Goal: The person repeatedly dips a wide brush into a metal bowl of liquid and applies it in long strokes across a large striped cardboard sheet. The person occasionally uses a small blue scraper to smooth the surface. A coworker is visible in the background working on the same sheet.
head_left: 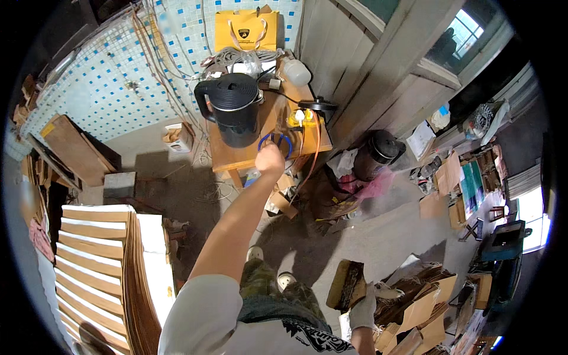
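Observation:
My bare left hand is closed at the front edge of a small wooden table. In its fingers are the blue loop handles of a pair of scissors, whose blades point away from me across the tabletop. Just left of them stands a black electric kettle with its lid on. Low on the right, my right hand wears a pale work glove. It grips a tan block with a dark, rough side; its exact kind is unclear. The glove hides part of its lower end.
A yellow power strip with plugs and an orange cord lies on the table. Behind it are a yellow paper bag and coiled cable. Stacked cardboard fills the lower left. Torn cardboard lies lower right. A dark lidded container stands right of the table.

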